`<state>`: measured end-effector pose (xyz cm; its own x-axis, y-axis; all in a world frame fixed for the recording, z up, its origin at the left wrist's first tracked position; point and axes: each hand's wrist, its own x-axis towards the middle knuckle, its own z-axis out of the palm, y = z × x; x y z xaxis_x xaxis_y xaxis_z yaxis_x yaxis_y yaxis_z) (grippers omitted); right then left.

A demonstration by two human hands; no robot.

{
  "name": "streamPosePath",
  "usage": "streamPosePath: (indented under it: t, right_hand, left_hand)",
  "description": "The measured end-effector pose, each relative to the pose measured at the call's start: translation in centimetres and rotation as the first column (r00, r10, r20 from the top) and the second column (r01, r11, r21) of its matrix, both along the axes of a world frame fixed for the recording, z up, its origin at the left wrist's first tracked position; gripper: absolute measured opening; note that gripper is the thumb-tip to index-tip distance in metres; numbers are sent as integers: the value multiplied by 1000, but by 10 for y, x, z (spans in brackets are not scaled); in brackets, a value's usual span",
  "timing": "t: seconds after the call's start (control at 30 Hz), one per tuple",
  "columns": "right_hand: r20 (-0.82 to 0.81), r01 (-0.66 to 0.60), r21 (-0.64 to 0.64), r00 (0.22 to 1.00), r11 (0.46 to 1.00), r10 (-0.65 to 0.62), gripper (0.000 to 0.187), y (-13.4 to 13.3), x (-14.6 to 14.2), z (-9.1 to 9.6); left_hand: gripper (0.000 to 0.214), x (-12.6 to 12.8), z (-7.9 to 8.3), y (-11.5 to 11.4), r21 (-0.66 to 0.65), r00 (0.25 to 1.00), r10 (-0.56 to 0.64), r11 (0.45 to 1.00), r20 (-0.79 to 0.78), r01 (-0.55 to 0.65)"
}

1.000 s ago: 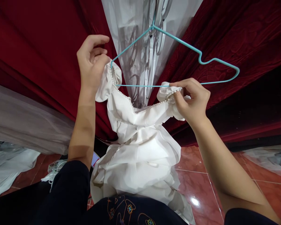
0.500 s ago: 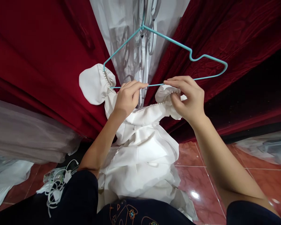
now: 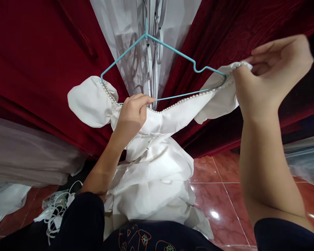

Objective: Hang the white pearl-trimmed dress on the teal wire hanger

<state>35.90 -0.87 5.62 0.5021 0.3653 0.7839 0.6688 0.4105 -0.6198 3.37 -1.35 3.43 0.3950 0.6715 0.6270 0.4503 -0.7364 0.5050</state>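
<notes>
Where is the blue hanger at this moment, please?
In the head view, the blue hanger is at upper centre, its ends at the shoulders of the white dress, with the left hand at its lower bar.

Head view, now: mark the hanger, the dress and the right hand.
Blue hanger (image 3: 170, 48): head view, on its sloping top bar.
White dress (image 3: 157, 170): head view, on the gathered skirt.
Right hand (image 3: 274, 75): head view, on the middle of the hand.

No text, label, brand or number can be read; the coloured motifs (image 3: 144, 240) on the dark shirt (image 3: 157, 232), bottom centre, form no legible letters.
</notes>
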Motion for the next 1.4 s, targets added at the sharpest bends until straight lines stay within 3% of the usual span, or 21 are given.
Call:
streamPosePath:
  t: [0.17,0.3,0.43,0.57,0.73,0.83,0.93,1.0,1.1,1.13,1.2,1.27,1.33,1.4]
  right_hand:
    - [119,-109,-6,987,994,109,40,2,-35,29]
    - [207,-121,-7,971,993,119,33,2,-37,29]
    - [150,-54,-95,986,994,67,31,0,-22,27]
    - [165,-94,-111,980,989,111,33,-9,-19,31]
    - [233,-200,-57,950,978,207,37,2,-48,43]
    - [242,-209,-109,943,972,230,34,9,-68,51]
    - [50,-357,-279,922,891,385,39,2,-74,56]
    - [-68,-505,-223,861,834,504,43,-9,-74,56]
    - [79,-544,56,838,837,539,33,-27,-81,43]
    - [144,-535,65,840,842,523,26,-32,-86,35]
    - [270,-527,-122,798,841,539,18,-36,-97,15]
    - [400,-493,-346,692,799,601,27,-32,-105,-10]
    - [496,-417,-403,649,815,577,32,-24,-108,-34]
    - [529,-367,-352,681,861,506,32,-15,-108,-53]
  left_hand:
    - [39,-3,2,-1,-4,1000,14,1000,-13,-14]
    - [41,-2,2,-1,-20,998,25,999,-51,-26]
    - [42,-3,2,1,-29,996,53,998,-69,-56]
    - [42,-5,1,2,-56,998,28,998,-47,-31]
    - [39,-2,-1,2,-102,999,-32,994,43,36]
    - [40,0,-3,5,-89,999,-26,996,30,28]
    - [42,-1,-4,8,-60,1000,15,998,-16,-16]
    - [44,-2,-4,8,-33,998,47,998,-48,-49]
    - [44,0,-4,6,-4,995,73,997,-70,-73]
    - [43,1,-4,5,1,995,75,997,-70,-75]
    - [42,2,-3,3,5,995,79,997,-64,-79]
    - [40,3,-3,2,12,995,84,996,-56,-84]
    - [41,2,-4,2,15,996,77,997,-51,-76]
    - [43,1,-6,3,21,999,15,1000,-48,-14]
